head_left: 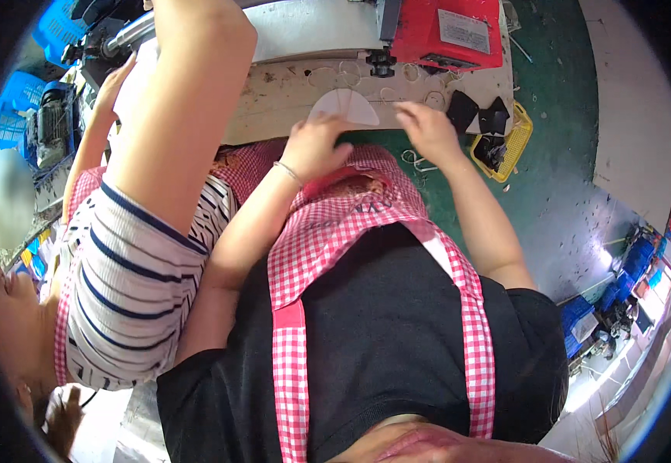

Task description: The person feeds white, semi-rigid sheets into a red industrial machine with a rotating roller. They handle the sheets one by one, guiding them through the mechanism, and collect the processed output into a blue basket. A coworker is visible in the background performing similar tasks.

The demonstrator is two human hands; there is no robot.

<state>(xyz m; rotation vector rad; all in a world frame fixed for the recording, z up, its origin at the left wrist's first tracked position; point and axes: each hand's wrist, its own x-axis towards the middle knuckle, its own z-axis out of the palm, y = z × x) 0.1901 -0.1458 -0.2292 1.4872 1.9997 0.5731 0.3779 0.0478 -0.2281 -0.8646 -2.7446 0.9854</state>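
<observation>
the left hand (316, 143) pinches the near left edge of a white fan-shaped piece of thin sheet (344, 106), fingers closed on it. the right hand (425, 127) rests with curled, narrow fingers at the sheet's right edge, touching the worn white worktable (289, 96) on which the sheet lies flat. farther right sit black fan-shaped pieces (478, 112) and a yellow plastic basket (509, 147). a red machine (447, 31) stands at the far side. on the left, a co-worker's bare arm (177, 116) reaches over the table.
</observation>
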